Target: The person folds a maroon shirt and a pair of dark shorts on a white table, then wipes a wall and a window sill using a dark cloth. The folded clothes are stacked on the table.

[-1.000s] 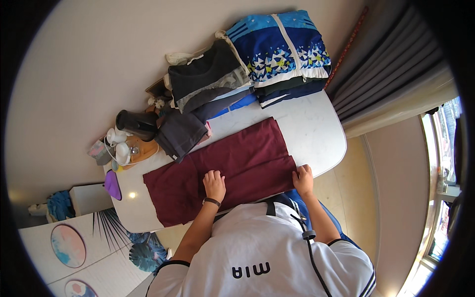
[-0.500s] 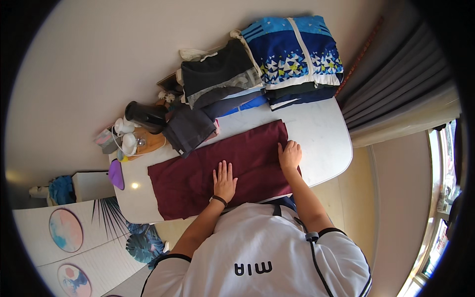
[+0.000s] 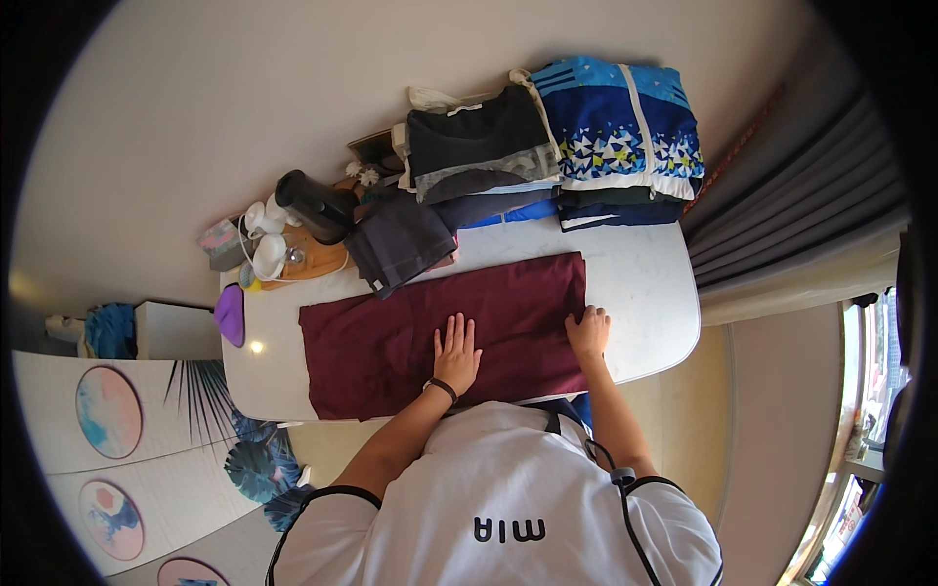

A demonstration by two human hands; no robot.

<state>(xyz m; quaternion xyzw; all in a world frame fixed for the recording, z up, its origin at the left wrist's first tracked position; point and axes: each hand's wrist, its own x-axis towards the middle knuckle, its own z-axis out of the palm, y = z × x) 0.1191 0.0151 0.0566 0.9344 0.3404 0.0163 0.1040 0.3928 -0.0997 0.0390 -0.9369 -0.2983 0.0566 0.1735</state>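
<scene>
A maroon folded cloth (image 3: 391,342) lies long and flat across the near part of the white table, with a few soft creases. My left hand (image 3: 456,356) rests flat on its middle, fingers stretched out and spread a little; a dark band is on that wrist. At the cloth's right edge is my right hand (image 3: 588,334), its fingers curled and closed on the border. The fingertips there are partly hidden.
The white table (image 3: 645,293) has a rounded right end. Along its back stand folded dark clothes (image 3: 489,137), a blue patterned jacket (image 3: 620,127), folded dark grey clothing (image 3: 401,244), a black kettle (image 3: 318,207) and white cups (image 3: 264,220). A purple item (image 3: 230,314) sits at the left edge.
The whole view has shifted and turned slightly. My right hand has come a little nearer along the cloth's right edge, its fingers more curled. My left hand stays flat on the cloth.
</scene>
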